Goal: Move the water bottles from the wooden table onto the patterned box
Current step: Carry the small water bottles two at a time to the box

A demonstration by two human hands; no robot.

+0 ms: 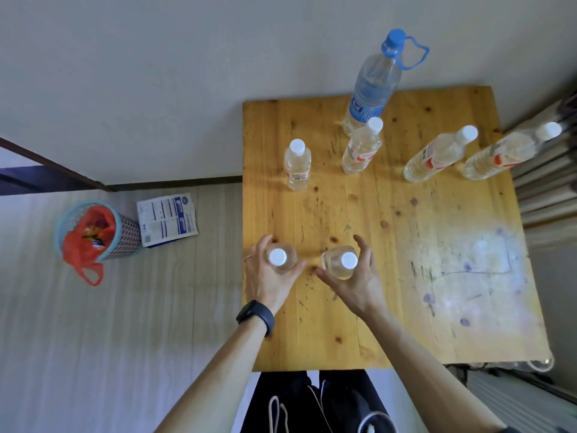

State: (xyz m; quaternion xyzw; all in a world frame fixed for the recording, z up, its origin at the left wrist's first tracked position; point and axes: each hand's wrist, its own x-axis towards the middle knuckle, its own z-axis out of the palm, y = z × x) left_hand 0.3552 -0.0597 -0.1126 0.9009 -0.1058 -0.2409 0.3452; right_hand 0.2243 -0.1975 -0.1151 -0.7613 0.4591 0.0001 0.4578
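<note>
Two small clear water bottles with white caps stand near the front left of the wooden table [390, 245]. My left hand [268, 284] curls round the left bottle [278, 257], and my right hand [354, 285] curls round the right bottle [338, 260]. Both bottles look upright on the table. Further back stand three more small bottles [296, 165] [362, 148] [440, 154], another [505, 151] at the right edge, and a large blue-capped bottle [371, 85]. A white and blue printed box [168, 218] lies on the floor left of the table.
A blue mesh bin [125, 237] with a red plastic bag stands on the floor beside the printed box. Stacked boards [549, 189] lean along the table's right side. The wall runs behind the table. My legs are below the table's front edge.
</note>
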